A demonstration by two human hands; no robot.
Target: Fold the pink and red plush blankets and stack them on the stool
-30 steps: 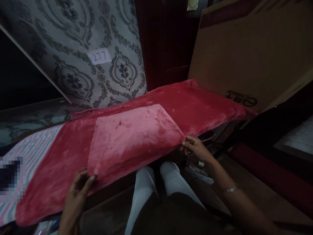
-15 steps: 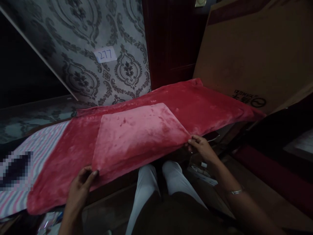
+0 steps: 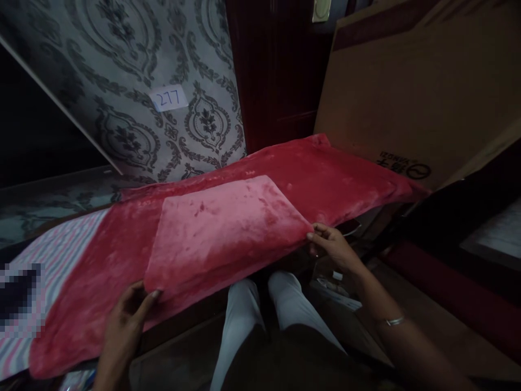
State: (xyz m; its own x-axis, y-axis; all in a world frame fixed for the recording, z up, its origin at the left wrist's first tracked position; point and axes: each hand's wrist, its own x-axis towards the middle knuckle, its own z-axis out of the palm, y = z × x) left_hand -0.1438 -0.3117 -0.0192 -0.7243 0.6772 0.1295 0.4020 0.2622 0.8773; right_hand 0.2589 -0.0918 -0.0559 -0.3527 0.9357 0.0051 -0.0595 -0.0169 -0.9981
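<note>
Your pink cloth (image 3: 220,222) is laid, corners not released

It lies over the red cloth (image 3: 345,174), seemingly almost smooth. Your left hand (image 3: 128,315) pinches the near left corner, your right hand (image 3: 336,247) the near right. Further left is striped cloth (image 3: 61,250).

The paper label (image 3: 169,98) on the wallpaper (image 3: 208,120) reads 277, the cardboard (image 3: 407,92) reads YANGZI.

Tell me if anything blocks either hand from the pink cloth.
Nothing visible does. The left hand pinches the pink cloth at its near left corner, the right hand at its near right. Beneath it lies the red cloth.
</note>
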